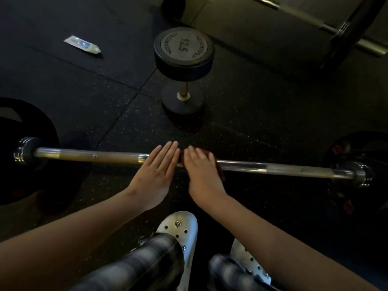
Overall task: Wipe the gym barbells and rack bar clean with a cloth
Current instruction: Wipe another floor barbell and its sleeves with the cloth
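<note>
Barbell (88, 157) lies on speckled rubber floor tiles (84, 97); second barbell (344, 28) beyond, one upright dumbbell (183, 49). Left hand (154, 175) flat on the near bar; right hand (199, 171) flat on one cloth (210, 156).

The long metal barbell shaft (241, 165) is shiny silver on its right part and dull brownish on the rough left part. The small crumpled cloth (220, 173) on it is dark red. The round left weight plate (37, 122) is black, and the round right weight plate (357, 148) is black with small red marks. The rubber tile floor (84, 91) is black with fine pale speckles. The upright round-headed dumbbell (183, 49) is black, with a grey end cap and dark figures. The small flat packet (83, 44) is white with a blue spot. The perforated plastic clogs (180, 225) are white. The soft checked trousers (151, 263) show grey and black squares.
</note>
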